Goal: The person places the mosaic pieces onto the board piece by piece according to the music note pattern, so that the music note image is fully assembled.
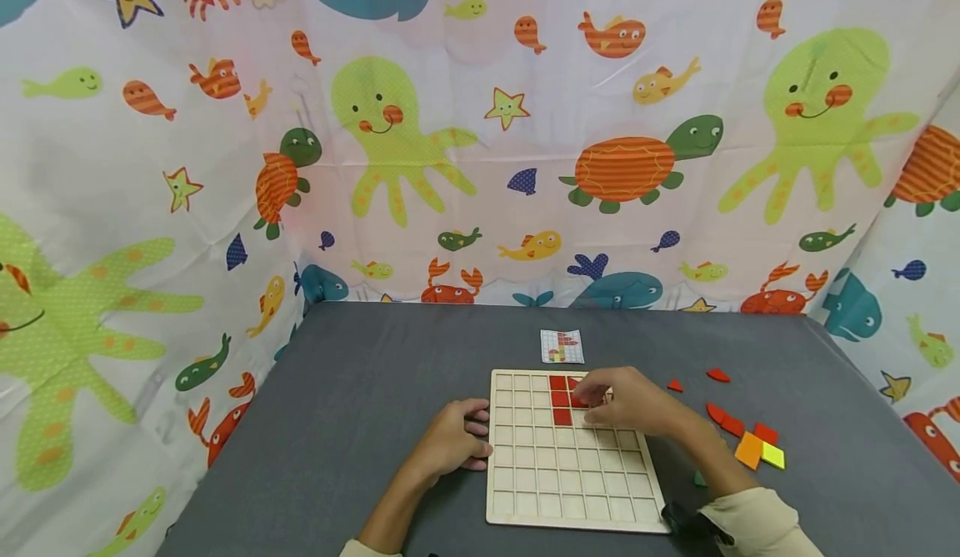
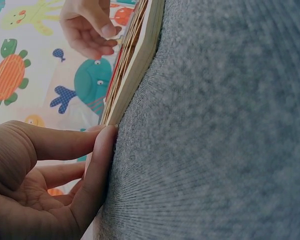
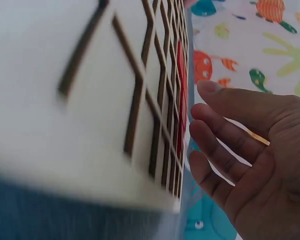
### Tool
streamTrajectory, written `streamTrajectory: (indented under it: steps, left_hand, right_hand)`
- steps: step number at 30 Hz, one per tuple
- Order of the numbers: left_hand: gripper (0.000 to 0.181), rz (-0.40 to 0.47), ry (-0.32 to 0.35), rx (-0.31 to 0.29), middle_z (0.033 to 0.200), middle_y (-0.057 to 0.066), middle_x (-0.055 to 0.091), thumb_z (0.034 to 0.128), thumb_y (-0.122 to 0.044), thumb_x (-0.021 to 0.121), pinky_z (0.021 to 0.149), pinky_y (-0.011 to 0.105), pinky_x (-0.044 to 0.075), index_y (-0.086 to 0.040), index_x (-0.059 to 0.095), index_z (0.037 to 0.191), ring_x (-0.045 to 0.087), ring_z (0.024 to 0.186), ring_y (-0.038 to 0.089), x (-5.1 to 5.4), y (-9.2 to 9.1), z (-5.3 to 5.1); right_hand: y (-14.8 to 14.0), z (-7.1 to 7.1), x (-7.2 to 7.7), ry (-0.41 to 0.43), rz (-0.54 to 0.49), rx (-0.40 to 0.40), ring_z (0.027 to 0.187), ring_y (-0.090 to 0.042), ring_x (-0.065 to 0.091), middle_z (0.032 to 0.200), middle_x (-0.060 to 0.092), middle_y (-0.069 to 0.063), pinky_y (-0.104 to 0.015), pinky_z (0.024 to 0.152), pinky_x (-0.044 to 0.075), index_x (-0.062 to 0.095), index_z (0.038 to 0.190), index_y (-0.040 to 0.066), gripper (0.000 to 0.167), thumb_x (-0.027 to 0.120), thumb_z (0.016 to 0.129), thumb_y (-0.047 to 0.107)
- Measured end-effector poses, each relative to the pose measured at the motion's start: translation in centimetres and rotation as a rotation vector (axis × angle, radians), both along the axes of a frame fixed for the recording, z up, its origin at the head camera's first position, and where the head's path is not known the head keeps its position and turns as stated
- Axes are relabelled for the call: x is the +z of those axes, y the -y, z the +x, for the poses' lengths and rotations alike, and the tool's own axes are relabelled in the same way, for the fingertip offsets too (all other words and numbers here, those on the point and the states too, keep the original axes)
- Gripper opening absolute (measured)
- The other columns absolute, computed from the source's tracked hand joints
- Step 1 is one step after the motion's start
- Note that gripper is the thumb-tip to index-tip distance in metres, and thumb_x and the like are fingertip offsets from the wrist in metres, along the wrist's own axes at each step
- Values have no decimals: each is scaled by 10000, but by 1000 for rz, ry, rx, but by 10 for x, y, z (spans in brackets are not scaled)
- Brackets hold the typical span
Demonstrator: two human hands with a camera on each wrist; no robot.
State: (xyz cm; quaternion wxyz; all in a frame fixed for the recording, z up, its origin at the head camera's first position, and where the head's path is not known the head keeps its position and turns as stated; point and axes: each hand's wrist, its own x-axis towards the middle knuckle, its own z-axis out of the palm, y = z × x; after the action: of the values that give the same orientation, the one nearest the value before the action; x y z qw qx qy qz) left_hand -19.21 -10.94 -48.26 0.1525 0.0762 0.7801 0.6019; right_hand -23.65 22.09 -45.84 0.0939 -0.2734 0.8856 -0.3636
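I've got the right hand (image 1: 630, 398) over the board's upper half. Its fingers (image 3: 216, 152) are loosely curved, thumb apart from the rest; I see nothing held between them in the right wrist view. The tips sit right by the red pieces; can't tell from here if they touch. Left hand (image 1: 450, 440) is on the board's left edge, thumb and finger tips together there, pinching the rim as far as I can read it.

Progress, my call: partway, less than half. Done: three red squares (image 1: 562, 416) seated in the fourth column, top three rows. Next column right has more red in the top two rows; the right hand covers part, so shape and seating there I can't confirm. The remaining cells I can see are bare.

Left, judging by what's loose on the surface (image 1: 390, 390) right of the board: red triangle (image 1: 675, 385), red curved piece (image 1: 718, 375), a few more reds, orange square (image 1: 748, 450), yellow square (image 1: 772, 455), and a green piece (image 1: 700, 479) mostly behind the right forearm.

Board (image 1: 548, 505): pale wood, flat on the surface in front of me, raised strips making a grid, plain rim, rounded corners. Card (image 1: 562, 347) lies just beyond its far edge: printed grid, red and yellow figure, too small for me to read cell by cell.
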Motion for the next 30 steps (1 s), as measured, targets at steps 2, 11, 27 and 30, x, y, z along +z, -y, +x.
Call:
streamTrajectory:
  steps: [2,11,27,30]
  left_hand:
    - [738,3,0,3,1291,194,603,804,174,755,645,377,671,92,506,1494,656,1061,267,0,0,0]
    - [733,6,4,5,1289,193,606,807,179,754,644,377,671,90,509,1493,667,1038,265,2,-2,-1]
    - [732,1,3,11,1282,183,612,803,174,760,643,377,670,85,518,1488,663,1052,265,0,-1,0]
    - [731,2,3,9,1284,184,611,805,172,762,644,381,671,83,517,1489,664,1057,269,0,-1,0]
  right_hand:
    - [-9,-1,2,-18,14,-20,927,-123,650,1025,734,5,-281,753,574,764,1184,99,272,820,934,188]
    - [-59,1,6,-46,93,-180,947,-141,654,1048,735,19,-310,797,588,769,1176,107,302,847,907,221]
    - [-140,24,0,38,112,-330,936,-156,655,1104,734,-57,-253,747,590,740,1232,51,393,845,910,251]
    - [-151,27,-3,67,125,-359,949,-199,653,1130,730,-74,-266,731,589,727,1261,42,428,844,911,258]
